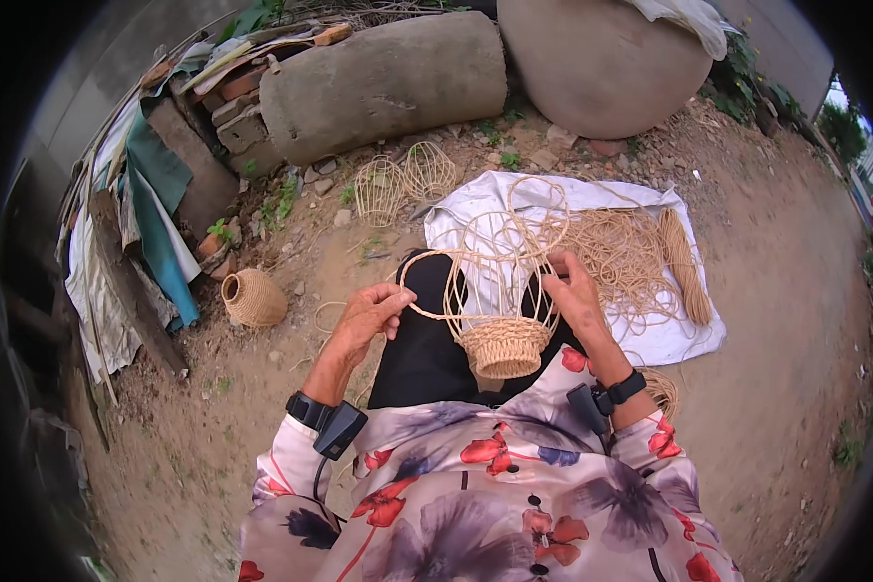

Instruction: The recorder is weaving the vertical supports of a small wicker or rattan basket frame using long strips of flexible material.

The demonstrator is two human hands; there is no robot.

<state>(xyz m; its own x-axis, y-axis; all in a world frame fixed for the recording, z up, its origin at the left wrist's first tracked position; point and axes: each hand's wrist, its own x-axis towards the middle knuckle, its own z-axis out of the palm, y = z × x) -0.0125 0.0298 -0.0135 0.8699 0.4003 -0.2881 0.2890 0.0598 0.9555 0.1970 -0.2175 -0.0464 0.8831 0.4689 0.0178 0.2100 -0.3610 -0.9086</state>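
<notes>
A half-woven basket (506,346) rests on my lap, its woven band toward me and its bare ribs fanning away. My left hand (371,315) pinches a loop of tan twisted cord (419,260) out to the left of the ribs. The cord runs from there back to the basket. On the other side, my right hand (574,291) grips the basket's right side by the ribs, thumb and fingers bent around them. Some of its fingertips are hidden behind the ribs.
A white sheet (650,339) lies ahead right, with tangled cord (616,252) and a tied cord bundle (684,267). Two wire-like frames (380,189) stand ahead. A finished woven vase (254,298) lies left. A concrete cylinder (388,87) and round slab (601,63) border the far side.
</notes>
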